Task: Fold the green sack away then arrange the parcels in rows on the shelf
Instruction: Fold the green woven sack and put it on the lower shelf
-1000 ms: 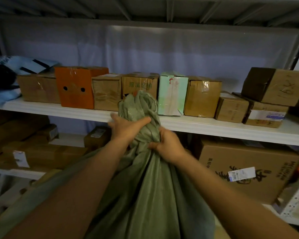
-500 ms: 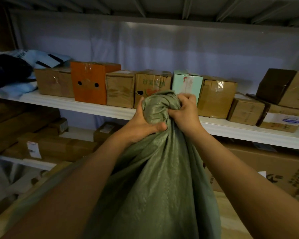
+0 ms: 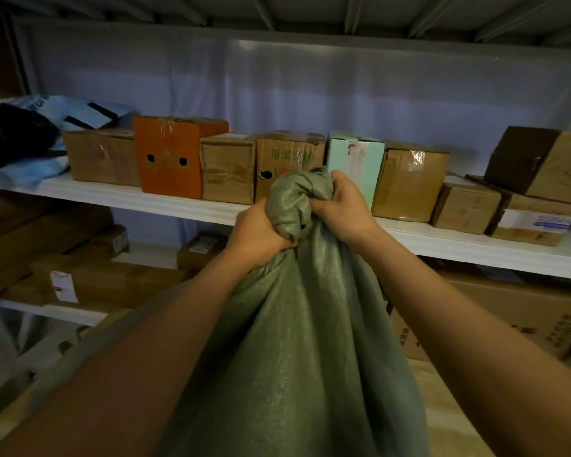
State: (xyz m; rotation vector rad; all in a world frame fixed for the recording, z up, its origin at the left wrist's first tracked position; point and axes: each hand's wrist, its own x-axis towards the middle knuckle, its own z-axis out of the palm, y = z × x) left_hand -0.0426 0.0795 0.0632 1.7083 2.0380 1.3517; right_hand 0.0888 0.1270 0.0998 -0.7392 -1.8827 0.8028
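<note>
Head view: our left hand point(image 3: 256, 234) and right hand point(image 3: 342, 206) both have fingers clenched round the bunched sack point(image 3: 294, 324) top, near shelf point(image 3: 178, 201) of boxes point(image 3: 228, 168).

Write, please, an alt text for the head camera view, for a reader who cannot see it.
Two bare hands, the left hand and the right hand, grip the bunched top of a green sack held up before a white shelf. On the shelf stands a row of parcels, among them an orange box and a pale green box.
</note>
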